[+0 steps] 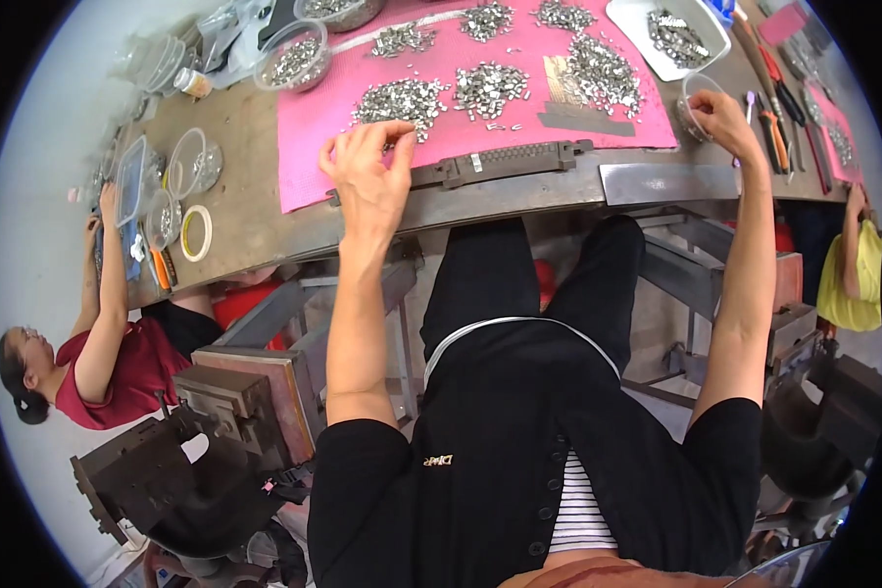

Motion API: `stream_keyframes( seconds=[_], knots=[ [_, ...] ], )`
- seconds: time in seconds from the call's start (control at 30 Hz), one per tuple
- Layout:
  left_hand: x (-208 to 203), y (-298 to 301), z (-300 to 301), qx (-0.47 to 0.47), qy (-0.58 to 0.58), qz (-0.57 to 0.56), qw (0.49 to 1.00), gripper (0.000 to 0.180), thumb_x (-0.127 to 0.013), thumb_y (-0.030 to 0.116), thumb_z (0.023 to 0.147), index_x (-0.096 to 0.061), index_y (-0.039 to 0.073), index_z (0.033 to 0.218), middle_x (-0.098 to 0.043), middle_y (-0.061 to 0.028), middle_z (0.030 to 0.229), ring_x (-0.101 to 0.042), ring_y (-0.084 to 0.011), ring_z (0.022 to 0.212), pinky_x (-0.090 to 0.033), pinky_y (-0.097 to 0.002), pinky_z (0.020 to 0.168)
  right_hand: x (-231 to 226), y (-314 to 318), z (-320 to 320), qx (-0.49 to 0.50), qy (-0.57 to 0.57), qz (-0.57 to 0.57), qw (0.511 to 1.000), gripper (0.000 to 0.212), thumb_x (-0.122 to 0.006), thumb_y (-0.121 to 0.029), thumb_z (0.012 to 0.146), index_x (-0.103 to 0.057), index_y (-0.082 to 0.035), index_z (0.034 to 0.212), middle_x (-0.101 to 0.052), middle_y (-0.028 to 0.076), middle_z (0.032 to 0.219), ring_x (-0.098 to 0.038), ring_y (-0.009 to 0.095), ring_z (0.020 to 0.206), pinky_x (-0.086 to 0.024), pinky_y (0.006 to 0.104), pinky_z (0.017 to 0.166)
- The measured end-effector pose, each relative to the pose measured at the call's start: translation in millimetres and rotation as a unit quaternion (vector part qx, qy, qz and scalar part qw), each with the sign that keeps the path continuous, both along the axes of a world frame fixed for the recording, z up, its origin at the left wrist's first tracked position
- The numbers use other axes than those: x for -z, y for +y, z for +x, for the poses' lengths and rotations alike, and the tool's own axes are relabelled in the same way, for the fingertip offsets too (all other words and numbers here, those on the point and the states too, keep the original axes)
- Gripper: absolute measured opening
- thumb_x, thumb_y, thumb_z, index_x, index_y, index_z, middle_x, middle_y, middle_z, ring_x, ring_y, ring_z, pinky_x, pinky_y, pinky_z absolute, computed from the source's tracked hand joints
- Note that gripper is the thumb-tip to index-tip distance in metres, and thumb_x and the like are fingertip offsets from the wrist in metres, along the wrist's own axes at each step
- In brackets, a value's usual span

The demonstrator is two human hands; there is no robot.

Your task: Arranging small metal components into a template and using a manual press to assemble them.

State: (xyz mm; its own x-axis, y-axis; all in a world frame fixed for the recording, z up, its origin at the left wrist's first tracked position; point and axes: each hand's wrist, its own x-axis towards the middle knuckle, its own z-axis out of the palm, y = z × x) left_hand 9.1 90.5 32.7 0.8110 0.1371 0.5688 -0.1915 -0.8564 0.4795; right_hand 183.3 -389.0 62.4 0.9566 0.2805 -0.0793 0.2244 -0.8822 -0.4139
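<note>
Metal pieces are lying heaped on the pink mat, just beyond the left hand. I am noting both hands well apart: the left is hovering, thumb near forefinger; the right hand is hanging at a clear cup, fingers bent. Whether either is gripping anything, I cannot tell. I am judging pieces light, stiff, possibly slippery, and favouring a fingertip pinch across opposite sides.

Above the tabletop's near edge, the left hand bends its fingers beside a pile of small metal pieces on a pink mat. A dark metal bar lies along that edge. Toward the right edge, the right hand is at a clear cup.
</note>
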Motion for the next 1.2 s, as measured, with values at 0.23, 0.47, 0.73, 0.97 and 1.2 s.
stream_keyframes(
  seconds=[0.23, 0.47, 0.73, 0.97, 1.2],
  knots=[
    [-17, 26, -3, 0.07, 0.151, 0.027, 0.986, 0.008, -0.077, 0.022, 0.085, -0.077, 0.017, 0.091, -0.068, 0.0008, 0.086, -0.059, -0.0209, 0.091, -0.029, -0.0468, 0.103, 8, -4, -15, -0.014, -0.173, 0.01, 0.985, 0.02, -0.064, -0.012, 0.091, -0.073, 0.002, 0.101, -0.073, 0.017, 0.091, -0.071, 0.029, 0.081, -0.053, 0.0384, 0.075],
    [-17, 30, 4, 0.113, 0.141, 0.102, 0.978, 0.006, -0.074, 0.021, 0.087, -0.076, 0.015, 0.089, -0.062, -0.0014, 0.081, -0.057, -0.0222, 0.089, -0.031, -0.045, 0.1, -17, 77, -70, -0.021, -0.156, 0.246, 0.957, 0.013, -0.072, -0.007, 0.092, -0.076, -0.003, 0.103, -0.072, 0.004, 0.091, -0.065, 0.012, 0.082, -0.05, 0.026, 0.072],
    [-7, 6, 11, 0.142, 0.084, 0.104, 0.981, 0.008, -0.071, 0.018, 0.091, -0.072, 0.012, 0.097, -0.065, -0.0003, 0.089, -0.057, -0.0195, 0.088, -0.032, -0.041, 0.101, 35, 135, -100, -0.086, -0.249, 0.209, 0.942, 0.015, -0.073, -0.002, 0.086, -0.073, -0.003, 0.102, -0.066, 0.009, 0.089, -0.065, 0.022, 0.078, -0.051, 0.0319, 0.068],
    [-14, 4, 15, 0.133, 0.149, 0.078, 0.977, 0.008, -0.075, 0.021, 0.087, -0.076, 0.014, 0.09, -0.063, -0.0003, 0.085, -0.057, -0.0208, 0.092, -0.03, -0.0447, 0.102, 34, 120, -102, -0.068, -0.225, 0.215, 0.948, 0.014, -0.071, -0.001, 0.087, -0.072, -0.003, 0.1, -0.066, 0.008, 0.09, -0.066, 0.023, 0.08, -0.051, 0.033, 0.071],
    [-18, 9, 17, 0.146, 0.192, 0.055, 0.969, 0.008, -0.074, 0.021, 0.088, -0.077, 0.014, 0.092, -0.062, -0.0004, 0.084, -0.056, -0.0199, 0.089, -0.03, -0.0435, 0.101, 35, 128, -103, -0.092, -0.236, 0.199, 0.947, 0.012, -0.07, -0.002, 0.088, -0.072, -0.004, 0.099, -0.063, 0.009, 0.091, -0.065, 0.025, 0.082, -0.051, 0.0343, 0.072]
  ],
)
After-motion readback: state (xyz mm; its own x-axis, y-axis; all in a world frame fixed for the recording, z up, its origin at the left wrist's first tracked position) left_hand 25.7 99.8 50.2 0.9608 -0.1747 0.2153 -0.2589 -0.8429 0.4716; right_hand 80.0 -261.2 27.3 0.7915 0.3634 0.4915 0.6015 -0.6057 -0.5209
